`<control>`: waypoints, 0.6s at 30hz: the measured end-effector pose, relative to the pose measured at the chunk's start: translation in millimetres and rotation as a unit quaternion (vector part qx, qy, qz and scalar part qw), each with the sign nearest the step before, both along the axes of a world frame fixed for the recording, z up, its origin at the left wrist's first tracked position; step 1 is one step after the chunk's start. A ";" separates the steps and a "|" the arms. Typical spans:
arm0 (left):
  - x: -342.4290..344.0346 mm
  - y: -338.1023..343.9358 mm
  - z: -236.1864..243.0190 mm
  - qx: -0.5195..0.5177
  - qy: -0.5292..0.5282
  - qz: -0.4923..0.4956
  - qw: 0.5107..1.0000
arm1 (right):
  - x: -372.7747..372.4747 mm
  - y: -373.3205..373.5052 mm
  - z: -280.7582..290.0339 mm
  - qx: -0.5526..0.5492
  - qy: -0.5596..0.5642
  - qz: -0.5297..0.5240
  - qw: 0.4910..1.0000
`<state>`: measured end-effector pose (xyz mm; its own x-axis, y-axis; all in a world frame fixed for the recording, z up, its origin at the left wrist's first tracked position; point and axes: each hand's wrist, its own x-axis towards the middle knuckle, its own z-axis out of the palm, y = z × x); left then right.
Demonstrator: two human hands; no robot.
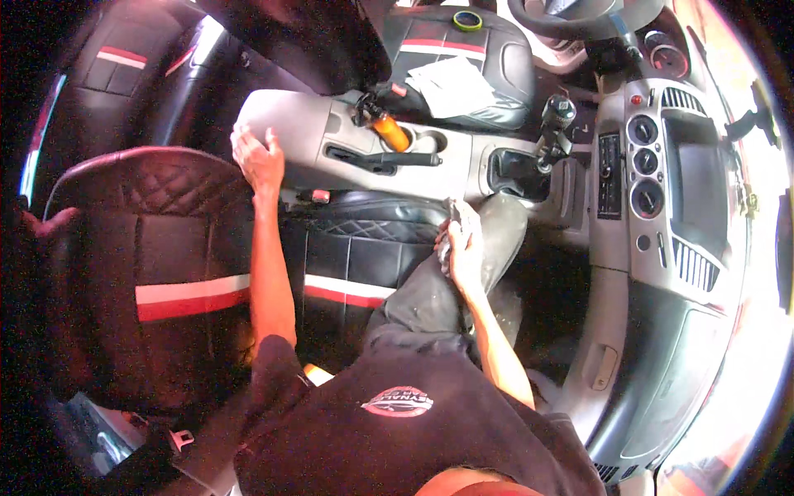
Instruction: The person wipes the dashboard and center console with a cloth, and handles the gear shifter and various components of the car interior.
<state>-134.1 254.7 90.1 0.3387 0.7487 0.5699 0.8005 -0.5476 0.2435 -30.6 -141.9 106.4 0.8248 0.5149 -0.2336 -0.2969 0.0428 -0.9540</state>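
My left hand (260,163) lies with its fingers stretched out at the rear end of the light grey armrest (291,124) of the centre console. Nothing shows in its grip. Close to my knee, my right hand (465,245) is closed around a crumpled greyish cloth (446,255), partly hidden by the fingers. An orange bottle with a black spray head (389,132) stands in the console by the cup holders. Beside it runs the black handbrake lever (405,159).
A black seat (186,236) with red and white stripes is at the left. White papers (451,87) and a round yellow-rimmed tin (467,21) lie on the far seat. The gear lever (557,116), steering wheel (583,23) and dashboard (662,355) are to the right.
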 end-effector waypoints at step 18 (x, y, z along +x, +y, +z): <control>49.1 38.9 20.8 -0.138 0.118 0.188 0.965 | -0.9 3.5 2.8 -0.099 -0.023 0.048 0.994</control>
